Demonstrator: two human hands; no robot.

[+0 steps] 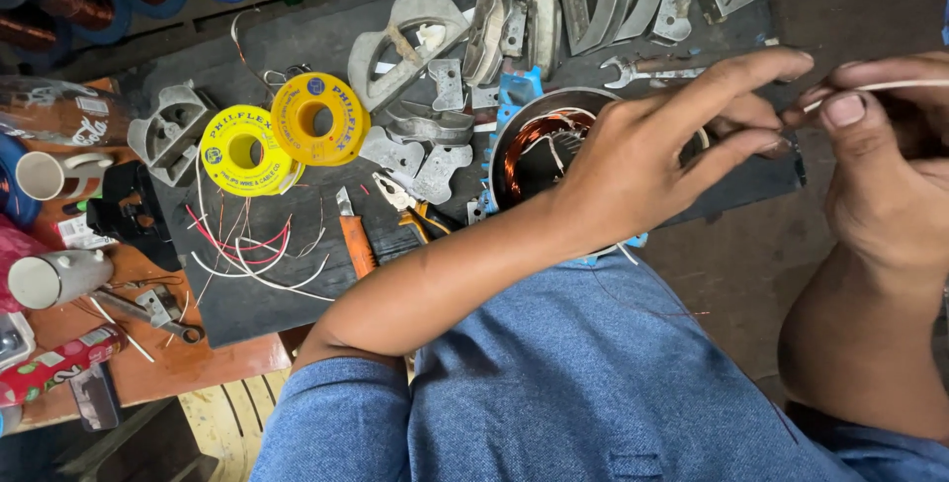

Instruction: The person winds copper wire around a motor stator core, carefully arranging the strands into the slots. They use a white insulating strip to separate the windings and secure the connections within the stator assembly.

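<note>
Left hand: the left hand point(657, 146) reaches across the body, fingers stretched out long, tips closed on one end of a thin white sleeve point(890, 87).
Right hand: the right hand point(880, 161) is curled, thumb and forefinger pinching the same sleeve, which runs off toward the right edge.
Beneath: a motor stator point(539, 151) with copper windings sits just under the left wrist, in a blue frame.
Surface: a dark mat point(287, 294) carries two yellow wire spools point(282, 136), grey metal brackets point(415, 37), a spanner point(643, 69) and loose wire scraps.
Room: wooden bench left, bare floor right.
</note>
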